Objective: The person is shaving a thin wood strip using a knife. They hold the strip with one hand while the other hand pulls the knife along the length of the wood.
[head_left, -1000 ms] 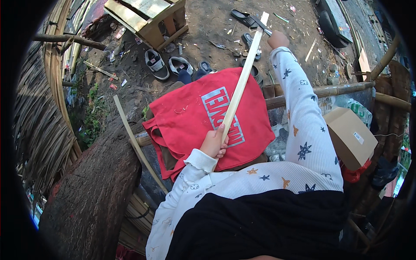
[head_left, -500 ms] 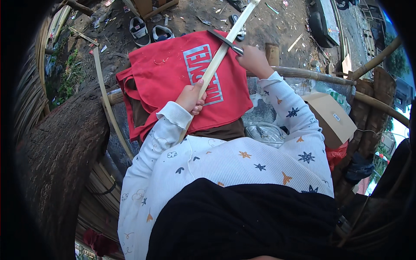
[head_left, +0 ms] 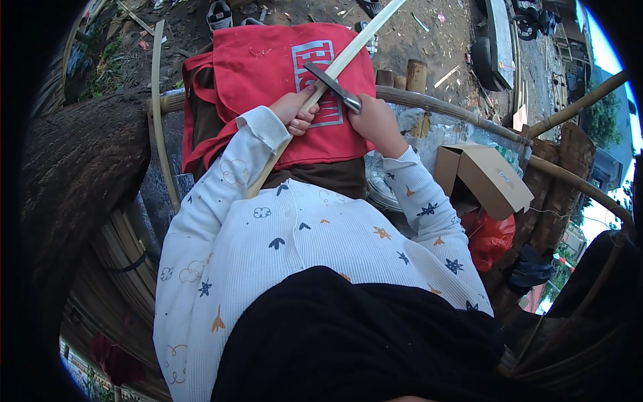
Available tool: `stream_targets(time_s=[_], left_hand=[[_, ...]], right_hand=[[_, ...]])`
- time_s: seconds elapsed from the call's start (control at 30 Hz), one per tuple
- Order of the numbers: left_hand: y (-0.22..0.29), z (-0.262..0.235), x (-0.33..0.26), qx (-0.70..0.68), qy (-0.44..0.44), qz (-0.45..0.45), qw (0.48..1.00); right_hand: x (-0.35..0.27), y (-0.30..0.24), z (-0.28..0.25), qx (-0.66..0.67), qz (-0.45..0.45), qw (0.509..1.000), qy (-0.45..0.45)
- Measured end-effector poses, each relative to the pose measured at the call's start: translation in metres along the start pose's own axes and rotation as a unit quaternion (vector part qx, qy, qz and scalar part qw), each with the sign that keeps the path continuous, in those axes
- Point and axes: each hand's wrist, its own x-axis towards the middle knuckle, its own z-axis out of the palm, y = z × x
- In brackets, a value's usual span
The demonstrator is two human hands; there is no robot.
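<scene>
Across my lap lies a red cloth bag (head_left: 268, 57) with a pale printed panel. My left hand (head_left: 295, 110) is closed round a long, pale bamboo strip (head_left: 362, 43), which slants from my waist up past the far edge of the bag. In my right hand (head_left: 376, 120) is a knife (head_left: 338, 92), gripped by its handle. Its dark blade lies across the strip, just beyond my left fingers and pointing up to the left. Thin curled shavings rest on the red cloth.
An open cardboard box (head_left: 492, 177) stands to my right, above a red plastic bag (head_left: 492, 241). A bamboo rail (head_left: 455, 115) runs beyond the seat. Another long strip (head_left: 157, 100) leans at left, near a thick trunk (head_left: 87, 187). Shoes (head_left: 220, 17) lie on the littered ground.
My right hand has drawn the knife down along the strip toward me, close to my left hand. The whole view has shifted, with my lap now higher in it.
</scene>
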Motion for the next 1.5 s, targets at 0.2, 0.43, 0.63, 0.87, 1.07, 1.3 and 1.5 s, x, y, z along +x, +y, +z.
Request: stream_targets(time_s=[0.2,0.43,0.63,0.87,1.07,1.3,1.5], left_hand=[[-0.005,-0.002,0.005,-0.06,0.005,-0.021,0.998],[-0.002,0.003,0.006,-0.011,0.045,-0.006,0.999],[0.003,0.006,0.004,0.031,0.037,0.022,0.999],[0.004,0.003,0.007,0.047,0.054,0.026,0.997],[0.005,0.009,0.006,0.047,0.091,0.034,0.994],[0.007,0.015,0.002,0.05,0.11,0.046,0.992],[0.007,0.013,0.003,0.082,0.113,0.05,0.989]], right_hand=[[-0.015,-0.023,-0.011,-0.049,0.023,0.999,-0.005],[-0.005,0.001,0.009,-0.04,0.006,0.999,0.011],[0.019,0.011,0.005,-0.067,0.033,0.996,0.039],[0.032,0.019,0.012,-0.077,0.01,0.995,0.056],[0.056,0.035,0.019,-0.079,0.018,0.992,0.097],[0.06,0.032,0.025,-0.066,0.043,0.991,0.106],[0.08,0.035,0.029,-0.054,0.073,0.986,0.14]])
